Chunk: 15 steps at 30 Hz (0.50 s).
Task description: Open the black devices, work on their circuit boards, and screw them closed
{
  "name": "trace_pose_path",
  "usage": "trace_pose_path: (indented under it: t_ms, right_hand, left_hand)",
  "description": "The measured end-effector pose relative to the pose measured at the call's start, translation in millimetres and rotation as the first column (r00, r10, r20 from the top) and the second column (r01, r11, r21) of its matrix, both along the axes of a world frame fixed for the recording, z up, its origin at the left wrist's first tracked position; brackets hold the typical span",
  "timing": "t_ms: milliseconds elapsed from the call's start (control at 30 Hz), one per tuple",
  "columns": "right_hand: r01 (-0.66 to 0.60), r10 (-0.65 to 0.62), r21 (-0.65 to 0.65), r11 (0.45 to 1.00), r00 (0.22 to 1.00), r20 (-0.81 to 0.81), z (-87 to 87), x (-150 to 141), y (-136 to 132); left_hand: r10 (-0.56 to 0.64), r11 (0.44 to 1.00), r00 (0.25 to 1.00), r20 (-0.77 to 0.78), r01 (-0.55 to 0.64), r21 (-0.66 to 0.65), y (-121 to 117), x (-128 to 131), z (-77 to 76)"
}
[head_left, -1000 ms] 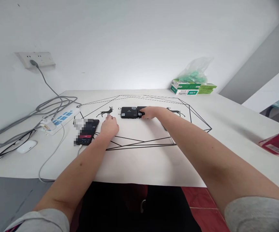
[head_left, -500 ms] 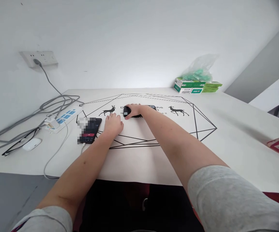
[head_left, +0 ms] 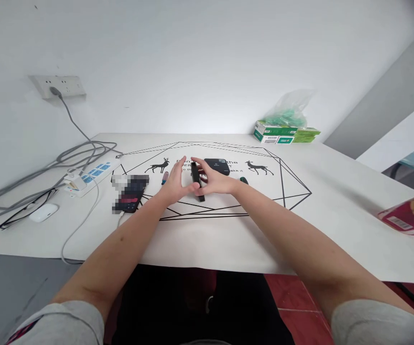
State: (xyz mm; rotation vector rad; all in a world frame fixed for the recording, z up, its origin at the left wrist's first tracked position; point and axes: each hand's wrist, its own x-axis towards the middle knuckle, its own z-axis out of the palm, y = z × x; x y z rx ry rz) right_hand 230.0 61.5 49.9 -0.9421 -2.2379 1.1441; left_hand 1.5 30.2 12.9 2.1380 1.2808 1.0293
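My right hand grips a flat black box between thumb and fingers, with its narrow edge turned toward me. On the left side of that box, my left hand is open, fingers stretched away from me and thumb close to the box; whether the thumb touches it I cannot tell. A second flat black box with a small label lies behind my right hand, partly covered by it. Beside my left hand is a small red and blue handle. A dark green object shows partly above my right forearm.
Left of my hands lie a phone on a cable, a power strip, coiled grey cord, glasses and a white earbud case. Green and white boxes under a plastic bag stand back right. A red package is at right.
My right hand moved left from the right-hand box, took the left one and turned it on edge, nearer me. My left hand lifted toward it, uncovering the red and blue handle.
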Motion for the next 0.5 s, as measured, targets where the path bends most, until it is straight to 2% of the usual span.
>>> trace_pose_path:
  t_ms: [67,133,200,300,400,433,467,500]
  right_hand:
    - [0.023,-0.04,-0.114,0.993,0.989,-0.144,-9.4,14.8,-9.1]
    - [0.021,-0.067,-0.16,0.987,0.956,-0.285,-20.1,22.2,-13.3]
    - [-0.008,-0.063,-0.193,0.981,0.931,-0.358,-27.2,23.8,-13.9]
    - [-0.071,0.001,-0.231,0.97,0.957,-0.289,-24.3,26.3,-10.8]
    - [-0.107,0.073,-0.205,0.973,0.983,-0.166,-10.0,40.0,-7.2]
    - [-0.046,0.028,-0.143,0.989,0.992,-0.123,-5.3,46.9,-6.3]
    - [0.08,-0.083,-0.045,0.996,0.995,-0.061,-1.3,54.1,-5.5]
    - [0.248,-0.25,0.069,0.966,0.968,0.029,1.7,61.4,-4.6]
  left_hand:
    - [-0.107,0.99,0.994,0.0,0.106,-0.096,-0.5,1.7,-3.6]
    - [-0.171,0.972,0.985,-0.022,0.165,-0.165,-1.7,5.8,-6.6]
    - [-0.217,0.963,0.975,-0.04,0.207,-0.174,-3.6,10.2,-7.7]
    - [-0.262,0.959,0.963,-0.06,0.253,-0.128,-7.5,12.5,-5.4]
    - [-0.25,0.965,0.96,-0.123,0.237,-0.116,-11.3,10.2,0.0]
    - [-0.241,0.967,0.958,-0.155,0.225,-0.117,-12.5,9.5,2.1]
    - [-0.233,0.97,0.954,-0.189,0.213,-0.119,-13.5,9.1,4.2]
    - [-0.226,0.971,0.948,-0.222,0.203,-0.123,-14.2,9.1,6.1]
